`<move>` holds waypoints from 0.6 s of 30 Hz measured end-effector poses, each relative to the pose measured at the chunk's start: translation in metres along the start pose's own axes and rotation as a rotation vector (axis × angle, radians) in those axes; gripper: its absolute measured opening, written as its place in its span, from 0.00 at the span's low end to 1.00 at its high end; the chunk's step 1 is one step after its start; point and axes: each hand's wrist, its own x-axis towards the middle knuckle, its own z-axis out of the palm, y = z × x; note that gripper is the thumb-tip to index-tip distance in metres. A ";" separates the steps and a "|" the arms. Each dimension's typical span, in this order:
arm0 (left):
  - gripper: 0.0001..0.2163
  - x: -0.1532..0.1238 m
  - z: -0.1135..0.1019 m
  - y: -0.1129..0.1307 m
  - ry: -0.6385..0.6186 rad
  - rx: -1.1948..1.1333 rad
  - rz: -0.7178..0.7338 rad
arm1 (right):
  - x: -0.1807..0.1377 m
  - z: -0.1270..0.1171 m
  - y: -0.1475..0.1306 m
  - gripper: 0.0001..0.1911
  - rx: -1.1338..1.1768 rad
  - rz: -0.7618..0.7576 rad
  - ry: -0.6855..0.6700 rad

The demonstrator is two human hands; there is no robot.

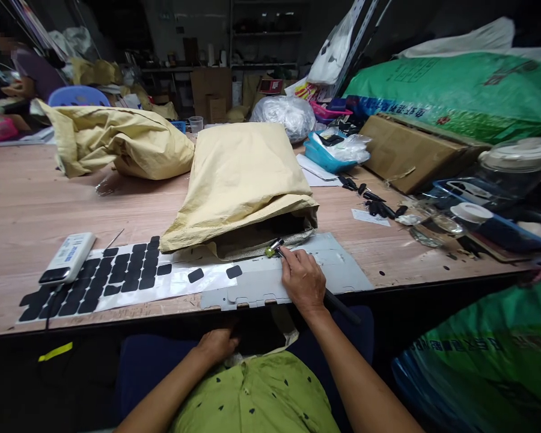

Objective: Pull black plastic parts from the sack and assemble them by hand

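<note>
Black-handled tool with a yellow-green tip (273, 247): lies low over the flat grey metal panel (342, 270) at the near desk (27, 204) edge, with the tip at the mouth of the tan paper sack, at 11 o'clock from the right hand.
Right hand (302, 279): fingers closed round the tool's shaft, palm down over the panel.
Left hand (216, 344): below the desk edge, at 7 o'clock from the panel, fingers curled. Whether it grips anything cannot be told.
Tan paper sack (243, 174): lies flat, its open mouth facing the person and overlapping the panel. The inside is dark and its contents are not discernible.
Crumpled tan sack (117, 141): at 10 o'clock, folded over, contents hidden.
White backing sheet (171, 285): at 9 o'clock from the panel, carrying rows of black rounded pads (130, 273).
Blue plastic tray (318, 157): at 1 o'clock, holding clear plastic bags.
Clear knotted bag (284, 114): at 12 o'clock, full of white material.
Second blue tray (514, 237): at 3 o'clock, holding a white tape roll (471, 211).
</note>
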 end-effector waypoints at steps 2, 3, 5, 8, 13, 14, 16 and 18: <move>0.18 -0.018 -0.020 0.026 -0.094 0.073 0.192 | 0.000 0.000 0.000 0.16 -0.008 -0.002 -0.002; 0.15 -0.026 -0.034 0.041 -0.174 0.067 0.324 | 0.000 0.000 0.000 0.16 -0.011 -0.003 -0.003; 0.13 -0.037 -0.066 0.071 -0.331 -0.084 0.556 | 0.000 0.000 0.000 0.16 -0.013 -0.004 -0.007; 0.13 -0.029 -0.115 0.103 0.144 -0.160 0.635 | 0.001 0.000 0.000 0.16 -0.011 -0.003 -0.005; 0.10 0.039 -0.184 0.118 0.616 -0.070 0.460 | 0.001 -0.001 -0.001 0.16 -0.003 -0.003 0.000; 0.12 0.055 -0.197 0.119 0.687 -0.075 0.464 | 0.001 -0.001 -0.001 0.16 -0.003 -0.002 0.001; 0.18 0.084 -0.223 0.119 0.782 -0.092 0.496 | 0.000 -0.001 -0.001 0.16 -0.003 -0.004 0.002; 0.23 0.106 -0.247 0.119 0.822 -0.125 0.478 | 0.000 -0.001 0.000 0.16 -0.003 -0.007 0.003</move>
